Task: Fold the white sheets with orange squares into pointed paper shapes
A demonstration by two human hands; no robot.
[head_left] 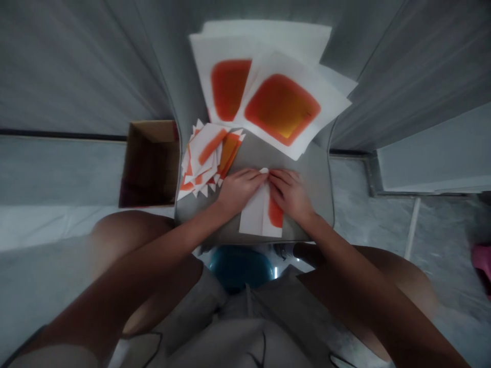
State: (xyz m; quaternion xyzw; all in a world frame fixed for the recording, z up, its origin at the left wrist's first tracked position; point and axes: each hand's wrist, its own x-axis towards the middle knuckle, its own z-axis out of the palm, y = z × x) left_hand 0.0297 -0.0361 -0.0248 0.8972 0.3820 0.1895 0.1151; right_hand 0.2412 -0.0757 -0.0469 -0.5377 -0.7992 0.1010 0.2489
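A white sheet of paper (253, 217) with an orange printed patch lies on the grey seat in front of me, a crease running down its middle. My left hand (240, 190) pinches the far end of this sheet from the left. From the right, my right hand (290, 193) has its fingers closed on the same end, its fingertips close to the left ones. A small white tip of paper shows just beyond the fingers. Left of my hands, a pile of folded paper pieces (207, 153) in white and orange rests on the seat, with pointed corners sticking out.
Flat sheets (284, 110) with orange printing are fanned out at the back of the grey seat (314, 168). An open cardboard box (148, 163) stands on the floor at the left. Below the seat's front edge is a teal round object (241, 268). Something pink (482, 260) is at far right.
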